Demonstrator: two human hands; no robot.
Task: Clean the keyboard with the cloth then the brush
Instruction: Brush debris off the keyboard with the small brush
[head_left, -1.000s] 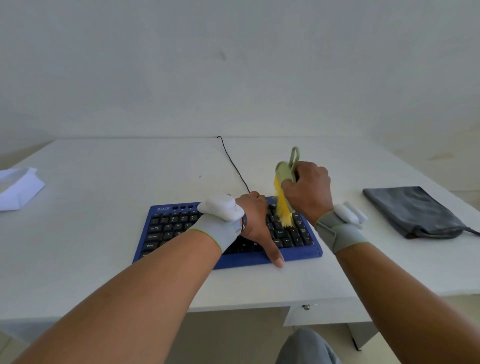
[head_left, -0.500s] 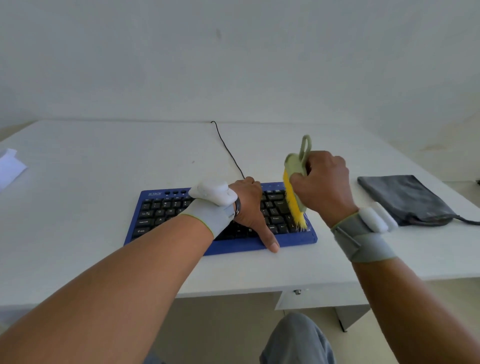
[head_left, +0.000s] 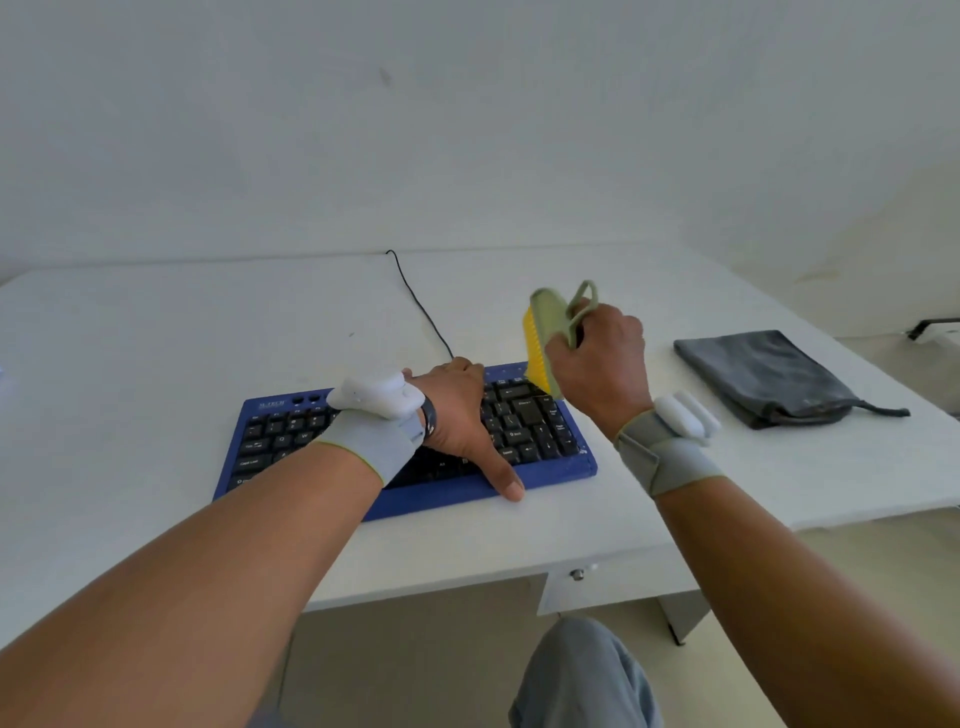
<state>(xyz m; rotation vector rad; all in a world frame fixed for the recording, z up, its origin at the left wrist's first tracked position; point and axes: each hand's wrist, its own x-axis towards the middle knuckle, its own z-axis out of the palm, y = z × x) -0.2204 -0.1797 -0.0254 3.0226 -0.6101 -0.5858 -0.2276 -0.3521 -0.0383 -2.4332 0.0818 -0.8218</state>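
A blue keyboard (head_left: 540, 475) with black keys lies near the front edge of the white desk (head_left: 156, 364). My left hand (head_left: 460, 415) rests flat on its middle, thumb stretched over the front rim, holding it down. My right hand (head_left: 597, 364) grips a green brush (head_left: 545, 338) with yellow bristles, held tilted above the keyboard's far right corner; the bristles face left and their lower end is just over the top key rows. The grey cloth (head_left: 763, 376) lies folded on the desk to the right of my right hand.
A black cable (head_left: 421, 306) runs from the keyboard back to the wall. A desk drawer with a lock (head_left: 576, 574) sits below the front edge. My knee (head_left: 582, 670) shows under the desk. A dark object (head_left: 930, 327) is at the far right.
My right hand has lifted the brush from the keyboard's right keys up and back toward the far right corner. The left hand has stayed on the keyboard. The camera view shifted slightly.
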